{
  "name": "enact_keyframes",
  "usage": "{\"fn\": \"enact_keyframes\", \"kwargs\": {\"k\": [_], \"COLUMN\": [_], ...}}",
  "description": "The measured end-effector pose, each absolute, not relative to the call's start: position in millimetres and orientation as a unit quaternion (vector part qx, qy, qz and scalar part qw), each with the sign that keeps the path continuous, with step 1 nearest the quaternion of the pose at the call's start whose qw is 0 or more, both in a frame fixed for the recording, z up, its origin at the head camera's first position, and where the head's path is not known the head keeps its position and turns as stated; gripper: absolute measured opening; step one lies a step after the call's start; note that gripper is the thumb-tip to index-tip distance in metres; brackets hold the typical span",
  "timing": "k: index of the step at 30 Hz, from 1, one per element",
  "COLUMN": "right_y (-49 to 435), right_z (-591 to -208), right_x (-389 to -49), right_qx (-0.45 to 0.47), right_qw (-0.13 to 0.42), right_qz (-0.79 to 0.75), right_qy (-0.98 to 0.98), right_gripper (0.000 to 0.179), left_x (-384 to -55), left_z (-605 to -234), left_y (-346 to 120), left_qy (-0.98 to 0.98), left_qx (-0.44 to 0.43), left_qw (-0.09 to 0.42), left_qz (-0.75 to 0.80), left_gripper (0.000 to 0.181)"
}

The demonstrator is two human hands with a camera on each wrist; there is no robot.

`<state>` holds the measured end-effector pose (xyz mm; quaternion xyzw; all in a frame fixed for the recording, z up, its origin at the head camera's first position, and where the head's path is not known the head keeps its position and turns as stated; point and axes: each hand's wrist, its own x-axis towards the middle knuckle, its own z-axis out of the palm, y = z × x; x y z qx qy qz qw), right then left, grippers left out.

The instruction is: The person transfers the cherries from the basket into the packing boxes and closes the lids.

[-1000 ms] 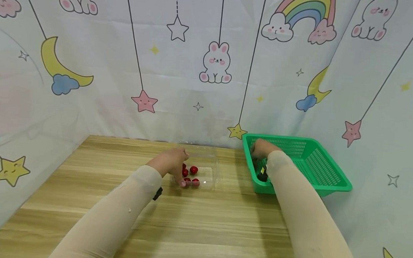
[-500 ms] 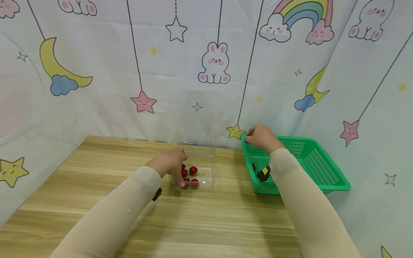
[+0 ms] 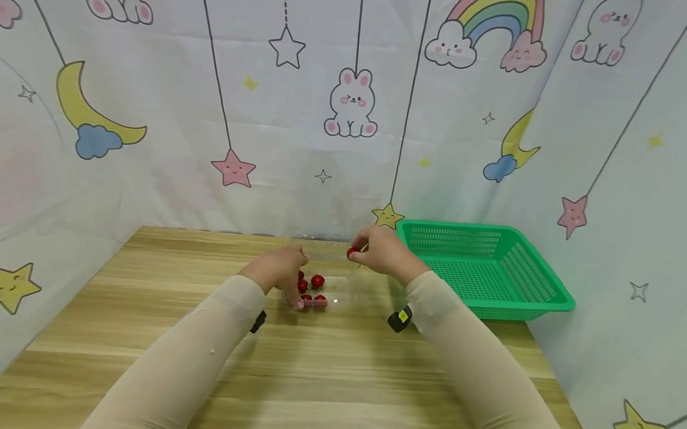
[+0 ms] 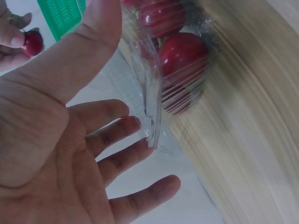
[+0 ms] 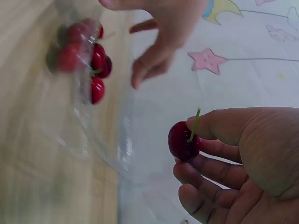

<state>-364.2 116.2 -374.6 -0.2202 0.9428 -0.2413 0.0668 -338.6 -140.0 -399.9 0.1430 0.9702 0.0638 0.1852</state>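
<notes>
My right hand (image 3: 386, 251) pinches a dark red cherry (image 5: 180, 143) by thumb and fingers, above the right end of a clear plastic box (image 3: 337, 283). A green stem sticks up from this cherry in the right wrist view. Several red cherries (image 3: 317, 282) lie in the box, mostly toward its left end. At that end my left hand (image 3: 276, 268) rests against the box, thumb on the near side and fingers toward the far side. The left wrist view shows those fingers (image 4: 126, 158) nearly straight, with fingertips at the plastic edge. Part of the box is hidden behind this hand.
A green perforated plastic basket (image 3: 538, 305) stands at the table's right, just beyond my right hand. Its near left inside is partly hidden. The wooden table (image 3: 325, 380) meets a printed cloth wall (image 3: 298, 206) behind the box, with more cloth on both sides.
My right hand has risen out of the green basket and moved left to the plastic box, where a cherry now shows in its fingers. The left hand has stayed at the box.
</notes>
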Motion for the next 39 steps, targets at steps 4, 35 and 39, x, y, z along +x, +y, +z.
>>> {"fn": "enact_keyframes", "kwargs": {"k": [4, 35, 39], "right_y": [95.3, 81.6, 115.1], "right_z": [-393.6, -388.4, -362.3], "right_x": [-360.6, -352.2, -359.0], "right_qx": [-0.249, -0.279, -0.238], "right_qw": [0.086, 0.109, 0.095], "right_qz": [-0.219, -0.186, -0.204], "right_qy": [0.939, 0.936, 0.945], "right_gripper": [0.013, 0.020, 0.024], "left_x": [-340.6, -341.3, -340.5], "left_z": [-400.2, -399.9, -400.2], "left_y": [-139.8, -141.9, -142.7], "left_qy": [0.970, 0.968, 0.969], "left_qx": [0.143, 0.153, 0.152], "left_qw": [0.187, 0.186, 0.182], "left_qz": [0.063, 0.065, 0.067], "left_gripper": [0.116, 0.116, 0.115]}}
